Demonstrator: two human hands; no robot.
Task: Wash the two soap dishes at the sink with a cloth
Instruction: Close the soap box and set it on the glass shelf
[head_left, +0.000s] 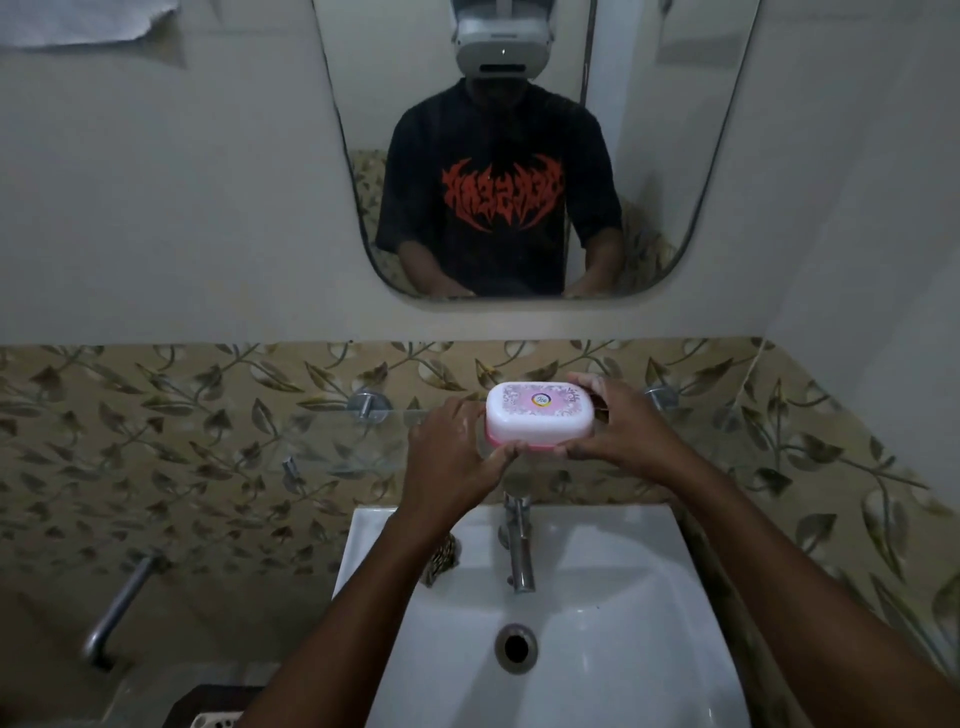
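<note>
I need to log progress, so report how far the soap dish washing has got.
Done: nothing that shows; the sink looks dry and no water runs from the tap. In hand: the left hand and right hand hold one closed pink and white soap dish at the glass shelf. Left: washing both dishes; no second dish is clearly visible.

Leaf-patterned tiles (208, 415) (dim), mirror (519, 156) above

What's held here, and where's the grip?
A closed pink-and-white soap dish, held by both ends: left hand on its left end, right hand on its right, above the sink.
</note>
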